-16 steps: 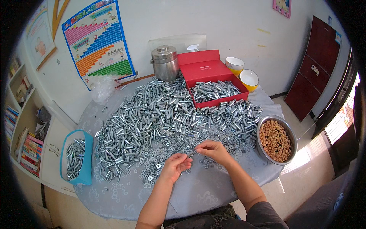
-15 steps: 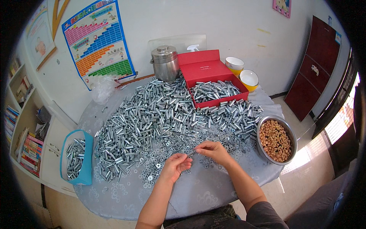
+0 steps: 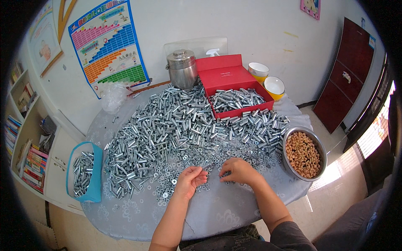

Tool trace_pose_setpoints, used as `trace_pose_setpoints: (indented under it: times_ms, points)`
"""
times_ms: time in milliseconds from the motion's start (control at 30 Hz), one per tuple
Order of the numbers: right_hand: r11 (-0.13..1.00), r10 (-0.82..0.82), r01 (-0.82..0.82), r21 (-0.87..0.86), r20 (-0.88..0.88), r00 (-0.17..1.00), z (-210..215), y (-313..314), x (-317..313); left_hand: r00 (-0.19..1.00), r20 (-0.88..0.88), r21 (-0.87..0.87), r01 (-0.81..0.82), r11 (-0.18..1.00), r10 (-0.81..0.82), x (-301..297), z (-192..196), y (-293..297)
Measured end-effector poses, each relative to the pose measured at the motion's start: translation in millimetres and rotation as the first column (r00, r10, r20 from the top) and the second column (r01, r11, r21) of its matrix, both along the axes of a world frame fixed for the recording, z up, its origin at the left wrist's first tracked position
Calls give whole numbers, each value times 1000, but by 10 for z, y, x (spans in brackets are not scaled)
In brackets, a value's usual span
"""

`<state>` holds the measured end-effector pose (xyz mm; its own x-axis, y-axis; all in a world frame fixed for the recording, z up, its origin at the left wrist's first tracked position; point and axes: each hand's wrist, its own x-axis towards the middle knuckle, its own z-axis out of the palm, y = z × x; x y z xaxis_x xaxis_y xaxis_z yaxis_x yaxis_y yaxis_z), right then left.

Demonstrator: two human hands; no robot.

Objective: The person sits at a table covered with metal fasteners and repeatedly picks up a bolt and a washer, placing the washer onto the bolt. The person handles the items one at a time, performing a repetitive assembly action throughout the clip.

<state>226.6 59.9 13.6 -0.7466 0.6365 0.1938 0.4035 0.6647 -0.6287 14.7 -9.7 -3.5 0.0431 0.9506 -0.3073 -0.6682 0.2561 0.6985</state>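
My left hand (image 3: 191, 180) is closed, with a small silver bolt (image 3: 205, 167) sticking out between thumb and forefinger. To its right, my right hand (image 3: 238, 170) bends down to the tabletop, fingers pinched at the near edge of the loose nuts and washers (image 3: 194, 157). Something small and dark shows at its fingertips, too small to name. Beyond both hands spreads a large heap of silver bolts and metal sleeves (image 3: 167, 121).
A red box (image 3: 247, 112) with metal pieces stands at the back, beside a steel canister (image 3: 182, 71) and yellow bowls (image 3: 274, 85). At left is a blue basket (image 3: 96, 171) of metal pieces; at right, a steel bowl (image 3: 312, 178) of brown nut-like pieces. A grey cloth (image 3: 138, 221) covers the table.
My right hand has come away from the bolt in my left hand and moved right and down to the table. My left hand has stayed almost in place, still holding the bolt.
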Motion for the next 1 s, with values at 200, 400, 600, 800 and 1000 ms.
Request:
trace_pose_setpoints:
  times_ms: [200, 400, 600, 800, 1000]
  points:
    - [837, -395, 201, -509, -306, 866, 137, -48, -88, 999, -47, -10, 3, 1000, -3, 18, 40, -12]
    - [714, -420, -6, -700, -436, 796, 93, -25, -115, 996, -63, -8, 64, 998, -64, 49, 43, -15]
    - [718, -419, 33, -696, -393, 818, 30, -43, -138, 995, -37, -13, 90, 996, -91, 48, 15, -9]
    - [770, -390, 50, -636, -406, 827, 128, -115, -212, 999, -44, -25, 11, 1000, -12, 40, -26, -26]
    - [785, -347, 190, -590, -166, 923, 102, -74, -148, 969, -243, 73, 57, 996, -38, 144, 91, -50]
